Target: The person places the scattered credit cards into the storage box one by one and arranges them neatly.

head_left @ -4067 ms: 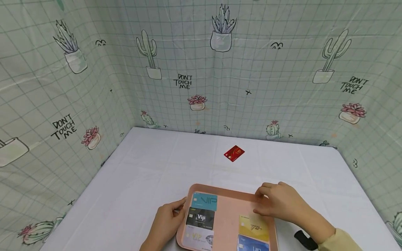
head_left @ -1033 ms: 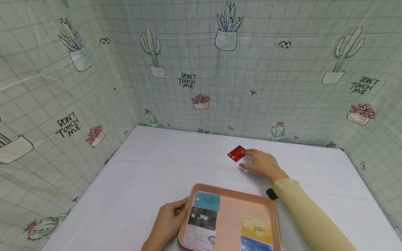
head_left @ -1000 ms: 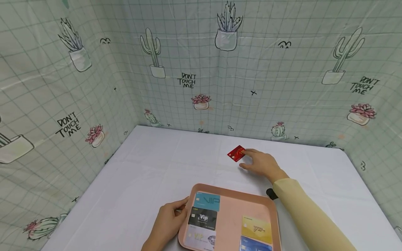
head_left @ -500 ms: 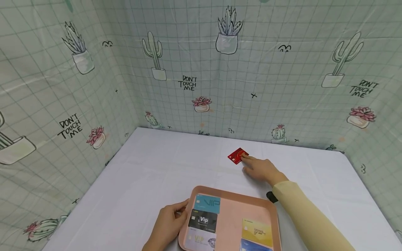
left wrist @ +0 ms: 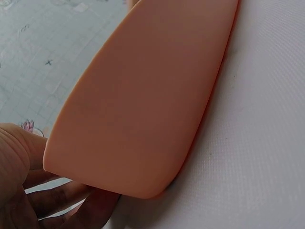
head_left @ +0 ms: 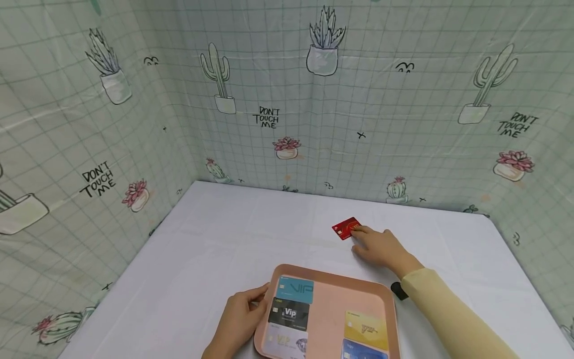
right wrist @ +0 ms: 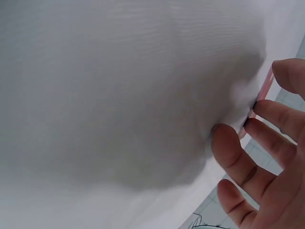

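Note:
A red VIP card [head_left: 344, 228] lies flat on the white tabletop behind the tray. My right hand [head_left: 381, 249] presses its fingertips on the card's right part, hiding it; in the right wrist view, the fingers [right wrist: 271, 138] reach out fairly straight and the card's thin red edge shows past them. With my left hand [head_left: 239, 319] I grip the left side of a pink tray [head_left: 332, 272]. In the left wrist view, the tray's wall [left wrist: 138, 105] sits between thumb and fingers. Inside the tray, a teal card [head_left: 296, 289], a black card [head_left: 288, 314] and a white card [head_left: 285, 340] form a left column.
On the tray's right side lie a yellow card [head_left: 366, 329] and, below it, a blue card [head_left: 360, 350], cut off by the frame. A small black thing [head_left: 399, 290] shows beside the right sleeve [head_left: 453, 314]. Cloth printed with cacti [head_left: 287, 99] walls the table's back and sides.
My right hand has gone from the tray's right rim out to the red card. The card has since slid slightly right and nearer under its fingertips. My left hand stays on the tray.

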`<state>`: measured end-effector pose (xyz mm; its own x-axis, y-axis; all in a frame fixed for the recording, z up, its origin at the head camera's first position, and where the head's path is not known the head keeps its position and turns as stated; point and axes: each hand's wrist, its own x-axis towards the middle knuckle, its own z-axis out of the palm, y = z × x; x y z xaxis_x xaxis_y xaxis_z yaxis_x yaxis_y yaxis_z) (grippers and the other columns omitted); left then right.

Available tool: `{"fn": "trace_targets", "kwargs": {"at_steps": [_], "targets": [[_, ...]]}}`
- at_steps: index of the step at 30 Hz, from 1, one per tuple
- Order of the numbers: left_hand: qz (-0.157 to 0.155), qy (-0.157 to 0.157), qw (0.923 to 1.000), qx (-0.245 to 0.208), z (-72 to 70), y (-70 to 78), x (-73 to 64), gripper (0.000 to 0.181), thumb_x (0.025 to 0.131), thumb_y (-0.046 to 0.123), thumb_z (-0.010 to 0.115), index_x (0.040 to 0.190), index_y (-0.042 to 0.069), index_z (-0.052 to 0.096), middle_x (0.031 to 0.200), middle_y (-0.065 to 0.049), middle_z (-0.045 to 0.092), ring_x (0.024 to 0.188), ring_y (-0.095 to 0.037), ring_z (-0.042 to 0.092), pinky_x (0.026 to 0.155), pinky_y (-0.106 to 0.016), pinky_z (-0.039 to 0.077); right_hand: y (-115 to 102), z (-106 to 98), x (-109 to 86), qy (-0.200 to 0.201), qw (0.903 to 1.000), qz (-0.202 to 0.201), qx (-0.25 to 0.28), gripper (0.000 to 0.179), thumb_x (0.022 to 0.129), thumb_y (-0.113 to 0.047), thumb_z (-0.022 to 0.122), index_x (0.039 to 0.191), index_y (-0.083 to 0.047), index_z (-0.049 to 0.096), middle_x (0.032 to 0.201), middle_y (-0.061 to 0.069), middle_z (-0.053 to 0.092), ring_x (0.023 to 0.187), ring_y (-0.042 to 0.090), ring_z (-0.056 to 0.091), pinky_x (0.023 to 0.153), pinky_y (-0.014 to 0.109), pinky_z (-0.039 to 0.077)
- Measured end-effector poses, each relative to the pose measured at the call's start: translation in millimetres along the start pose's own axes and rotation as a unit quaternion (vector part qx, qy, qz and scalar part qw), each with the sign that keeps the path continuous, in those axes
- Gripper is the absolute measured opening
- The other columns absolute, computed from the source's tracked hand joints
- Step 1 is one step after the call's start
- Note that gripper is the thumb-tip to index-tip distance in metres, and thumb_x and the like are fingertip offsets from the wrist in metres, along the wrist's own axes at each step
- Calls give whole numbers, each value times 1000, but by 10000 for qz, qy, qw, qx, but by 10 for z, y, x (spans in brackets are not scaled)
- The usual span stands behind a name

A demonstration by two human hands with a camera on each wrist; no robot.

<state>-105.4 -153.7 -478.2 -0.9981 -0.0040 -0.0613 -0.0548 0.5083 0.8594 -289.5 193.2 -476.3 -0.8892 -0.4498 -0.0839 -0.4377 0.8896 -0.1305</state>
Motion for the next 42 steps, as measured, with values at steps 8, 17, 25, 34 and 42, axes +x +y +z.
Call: {"fn": "trace_targets", "kwargs": {"at_steps": [8,17,25,34,42], "targets": [[-99,-43,9999,-49,-7,7,0,38,94,10,68,131,2,70,100,-8,77,73,-10,67,65,-22,54,17,-45,-76,666,9974,-234,-162,26,96,-29,70,112,-11,78,120,11,70,105,29,71,92,64,46],[-55,-70,10000,-44,-11,-9,4,38,95,12,67,131,2,70,101,-8,77,73,-10,68,66,-22,54,161,22,-18,556,9982,-161,150,51,99,-13,61,150,-11,54,154,13,53,107,37,73,99,69,44],[-14,-89,10000,-24,-20,-1,4,38,94,12,68,131,2,70,101,-8,77,73,-9,68,66,-21,54,177,82,7,166,9996,-112,200,57,105,-13,52,160,-13,37,157,17,48,98,43,73,101,68,45],[-67,-39,9999,-70,-16,-5,2,38,94,12,69,131,3,71,99,-7,76,72,-10,67,65,-21,54,158,-53,-10,80,9996,187,210,61,98,-27,70,153,-9,49,127,22,58,78,32,67,84,56,57],[-54,-53,10000,-28,-10,12,2,38,94,12,68,131,4,71,98,-6,76,72,-9,67,65,-22,53,196,-133,-41,-227,9980,548,210,51,86,-39,80,122,-4,71,107,14,66,89,27,64,83,53,56]]}}
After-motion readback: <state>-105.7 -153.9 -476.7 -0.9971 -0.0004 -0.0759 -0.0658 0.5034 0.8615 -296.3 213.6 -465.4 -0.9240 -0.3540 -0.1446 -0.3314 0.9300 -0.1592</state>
